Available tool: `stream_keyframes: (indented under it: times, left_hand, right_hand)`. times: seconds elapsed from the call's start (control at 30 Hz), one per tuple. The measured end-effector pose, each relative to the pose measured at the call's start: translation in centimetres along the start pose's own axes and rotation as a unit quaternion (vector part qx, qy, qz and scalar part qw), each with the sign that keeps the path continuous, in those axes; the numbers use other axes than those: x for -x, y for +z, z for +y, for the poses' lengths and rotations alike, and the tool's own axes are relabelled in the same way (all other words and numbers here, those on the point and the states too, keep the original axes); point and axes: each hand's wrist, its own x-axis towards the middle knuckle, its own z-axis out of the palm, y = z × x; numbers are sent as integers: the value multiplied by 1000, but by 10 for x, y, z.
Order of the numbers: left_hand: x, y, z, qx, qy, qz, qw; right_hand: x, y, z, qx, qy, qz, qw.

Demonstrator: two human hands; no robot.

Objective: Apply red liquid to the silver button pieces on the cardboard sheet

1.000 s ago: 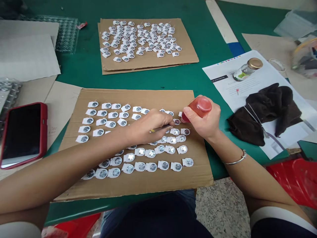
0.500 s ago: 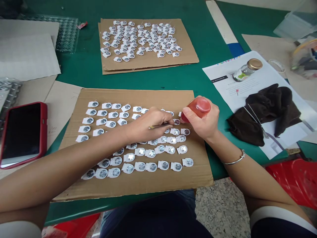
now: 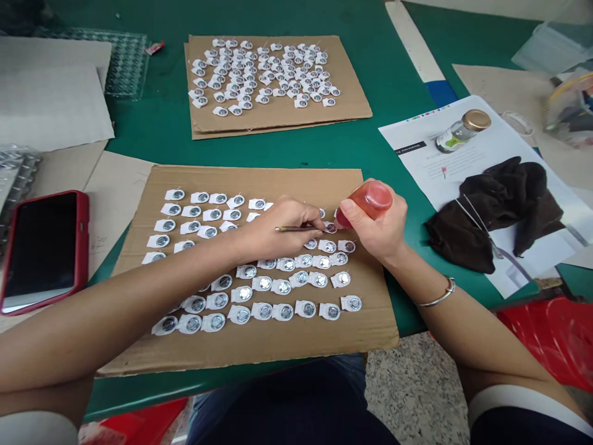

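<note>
My left hand [image 3: 291, 225] is closed on a thin brass-coloured tool [image 3: 291, 228], whose tip points right toward a small round piece [image 3: 330, 227]. My right hand [image 3: 382, 225] grips a red squeeze bottle [image 3: 372, 198], tilted with its lower end near the same piece; the nozzle is hidden by the fingers. Beneath both hands lies a cardboard sheet [image 3: 259, 176] with rows of silver discs on white tabs [image 3: 241, 314]. My left forearm covers part of the rows.
Behind is a second cardboard [image 3: 352, 102] full of similar pieces. A red-cased phone [image 3: 44, 250] lies at left. At right are a glass jar [image 3: 458, 133], printed paper [image 3: 407, 130], a dark cloth [image 3: 509, 191] and metal tweezers [image 3: 477, 222].
My left hand has shifted slightly left, and the tool in it lies flatter. My right hand and the red bottle have moved a little to the left.
</note>
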Motion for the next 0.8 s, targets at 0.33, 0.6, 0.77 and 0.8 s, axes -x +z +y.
stream_keyframes:
  times: [0.33,0.6,0.77,0.8]
  left_hand:
    - [-4,-1,-5,55,-52,-21,997]
    - [-9,0,-13,88,-96,-10,991]
    - [-7,-1,-5,96,-134,46,985]
    - [-5,-2,0,92,-133,65,985]
  right_hand:
    - [1,1,0,-16,-1,1,1000]
    - [-10,-6,0,-139,114,43,983]
    - [-37,-39,0,-328,236,167,899]
    - [-41,-47,-2,-346,245,167,890]
